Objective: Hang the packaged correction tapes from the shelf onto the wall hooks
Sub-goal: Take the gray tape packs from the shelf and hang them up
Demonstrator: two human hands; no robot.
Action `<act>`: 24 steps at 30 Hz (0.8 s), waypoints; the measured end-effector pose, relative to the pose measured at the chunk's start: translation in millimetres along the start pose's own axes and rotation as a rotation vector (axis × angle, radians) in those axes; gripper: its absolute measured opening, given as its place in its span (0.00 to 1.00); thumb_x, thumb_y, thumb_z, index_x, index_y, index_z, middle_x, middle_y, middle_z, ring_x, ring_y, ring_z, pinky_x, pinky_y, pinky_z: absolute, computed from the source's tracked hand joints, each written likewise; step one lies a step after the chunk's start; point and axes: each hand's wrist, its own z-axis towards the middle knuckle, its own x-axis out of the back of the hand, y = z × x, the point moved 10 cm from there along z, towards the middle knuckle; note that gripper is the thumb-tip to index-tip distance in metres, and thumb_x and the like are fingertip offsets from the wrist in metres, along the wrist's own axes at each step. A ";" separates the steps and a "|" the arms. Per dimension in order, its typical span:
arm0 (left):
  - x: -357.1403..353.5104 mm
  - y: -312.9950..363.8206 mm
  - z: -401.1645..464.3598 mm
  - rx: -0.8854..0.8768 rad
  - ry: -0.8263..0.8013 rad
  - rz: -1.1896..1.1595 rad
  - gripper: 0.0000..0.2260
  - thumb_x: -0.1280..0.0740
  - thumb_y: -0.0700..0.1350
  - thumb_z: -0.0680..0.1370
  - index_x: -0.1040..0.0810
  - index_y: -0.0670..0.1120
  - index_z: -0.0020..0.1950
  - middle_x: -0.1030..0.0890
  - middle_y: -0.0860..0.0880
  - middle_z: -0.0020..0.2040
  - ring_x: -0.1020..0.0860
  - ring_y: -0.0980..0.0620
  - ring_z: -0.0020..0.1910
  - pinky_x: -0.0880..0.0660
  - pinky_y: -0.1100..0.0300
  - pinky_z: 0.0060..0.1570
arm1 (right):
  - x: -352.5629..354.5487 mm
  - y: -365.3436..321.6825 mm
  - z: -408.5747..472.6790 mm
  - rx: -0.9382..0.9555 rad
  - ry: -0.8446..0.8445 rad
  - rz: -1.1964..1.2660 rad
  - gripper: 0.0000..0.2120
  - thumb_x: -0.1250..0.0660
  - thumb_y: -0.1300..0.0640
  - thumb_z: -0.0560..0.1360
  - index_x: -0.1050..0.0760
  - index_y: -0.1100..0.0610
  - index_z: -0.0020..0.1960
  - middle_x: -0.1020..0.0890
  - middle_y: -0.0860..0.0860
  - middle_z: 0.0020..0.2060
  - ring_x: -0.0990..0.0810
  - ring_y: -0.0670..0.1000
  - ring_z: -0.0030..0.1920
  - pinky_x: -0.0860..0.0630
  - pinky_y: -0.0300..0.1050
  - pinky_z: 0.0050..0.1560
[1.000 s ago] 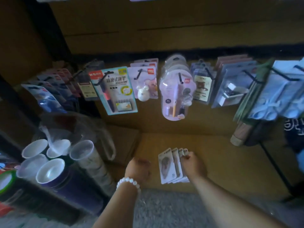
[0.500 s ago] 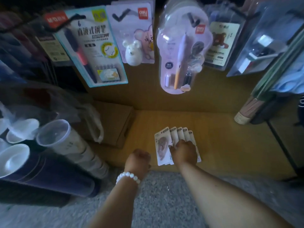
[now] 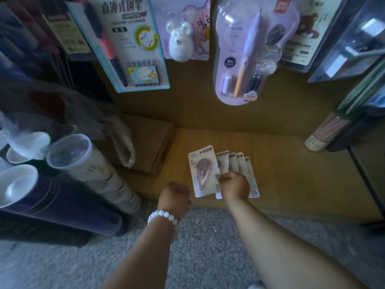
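Five correction tape packs [image 3: 203, 171], two hands [image 3: 235, 187]

Open wooden shelf [image 3: 291, 174] at three o'clock of the fanned white carded tapes [image 3: 203, 172]. Flat brown cardboard box [image 3: 150, 147] blocks at ten o'clock, clear stacked cups [image 3: 83, 161] beyond. Overhead at twelve, the lilac blister pen pack [image 3: 245, 55] hangs low.

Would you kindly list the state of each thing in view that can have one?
correction tape packs: fanned out on the shelf, not yet hung
right hand: fingers curled on the fanned packs
left hand: curled, holds nothing
pen blister pack: hanging on the wall
cardboard box: closed, lying flat
clear-lidded cup stack: lying on its side
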 end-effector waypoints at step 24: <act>8.9 -7.2 0.2 -0.030 -0.080 -0.633 0.08 0.26 0.43 0.74 0.20 0.45 0.50 0.13 0.49 0.36 0.14 0.50 0.34 0.21 0.55 0.34 | 26.4 15.4 16.9 0.002 0.110 -0.252 0.15 0.37 0.49 0.77 0.24 0.59 0.55 0.18 0.56 0.52 0.20 0.59 0.53 0.25 0.44 0.47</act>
